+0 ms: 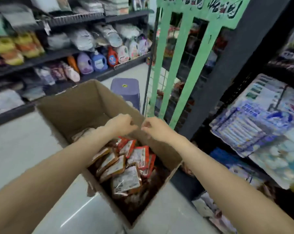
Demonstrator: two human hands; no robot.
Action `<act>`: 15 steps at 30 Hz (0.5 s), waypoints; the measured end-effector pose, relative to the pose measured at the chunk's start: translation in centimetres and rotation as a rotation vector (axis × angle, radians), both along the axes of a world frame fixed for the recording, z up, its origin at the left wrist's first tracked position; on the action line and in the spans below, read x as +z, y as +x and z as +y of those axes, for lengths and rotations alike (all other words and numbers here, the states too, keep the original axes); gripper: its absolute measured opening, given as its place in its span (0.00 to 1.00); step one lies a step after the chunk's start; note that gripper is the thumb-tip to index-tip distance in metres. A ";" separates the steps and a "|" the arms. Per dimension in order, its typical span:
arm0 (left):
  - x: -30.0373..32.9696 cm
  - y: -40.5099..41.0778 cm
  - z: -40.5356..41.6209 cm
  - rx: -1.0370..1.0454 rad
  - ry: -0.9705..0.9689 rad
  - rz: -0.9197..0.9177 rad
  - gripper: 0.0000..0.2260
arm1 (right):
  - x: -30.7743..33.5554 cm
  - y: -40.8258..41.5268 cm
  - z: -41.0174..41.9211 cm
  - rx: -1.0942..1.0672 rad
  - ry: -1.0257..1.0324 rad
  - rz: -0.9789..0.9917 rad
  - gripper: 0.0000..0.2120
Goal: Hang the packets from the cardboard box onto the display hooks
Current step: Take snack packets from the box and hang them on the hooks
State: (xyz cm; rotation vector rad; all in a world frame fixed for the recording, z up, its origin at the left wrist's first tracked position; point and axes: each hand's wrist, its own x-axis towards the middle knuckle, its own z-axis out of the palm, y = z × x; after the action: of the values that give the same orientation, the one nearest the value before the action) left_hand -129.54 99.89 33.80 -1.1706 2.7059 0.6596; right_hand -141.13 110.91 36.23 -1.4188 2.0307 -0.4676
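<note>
Eyeing the packets (126, 168), heaped loose in the cardboard box (78, 105) on the floor. My left hand (121, 123) and right hand (154, 128) hover above, fingers curled, seemingly holding nothing. Grabbing blind could drag out a slippery clump and spill it.

Packets (126, 168) in box (78, 105) — stool (126, 90) behind.

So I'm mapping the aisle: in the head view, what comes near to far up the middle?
Packets in the cardboard box → purple stool → detergent bottles on the shelf.
</note>
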 end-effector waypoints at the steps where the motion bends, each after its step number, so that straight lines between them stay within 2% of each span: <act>1: -1.4 0.8 -0.7 0.006 0.022 -0.036 0.19 | -1.7 0.9 -1.0 0.000 0.062 0.000 0.10; 5: -7.1 3.3 -2.4 -0.035 0.117 -0.226 0.21 | -8.0 3.3 -3.3 -0.010 0.360 0.012 0.11; 8: -10.6 4.8 -3.0 -0.073 0.261 -0.386 0.30 | -11.8 4.0 -3.7 -0.128 0.531 -0.050 0.21; 10: -12.1 5.5 -3.3 -0.084 0.331 -0.451 0.32 | -13.6 4.0 -3.9 -0.217 0.534 -0.027 0.21; 15: -13.2 6.1 -3.4 -0.070 0.397 -0.454 0.27 | -14.9 4.0 -4.3 -0.338 0.360 -0.080 0.12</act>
State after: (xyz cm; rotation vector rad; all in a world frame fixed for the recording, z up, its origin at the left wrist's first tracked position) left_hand -123.48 96.46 20.59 -0.9767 2.1086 0.7656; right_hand -137.17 106.63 21.32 -0.8373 2.1632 -0.2715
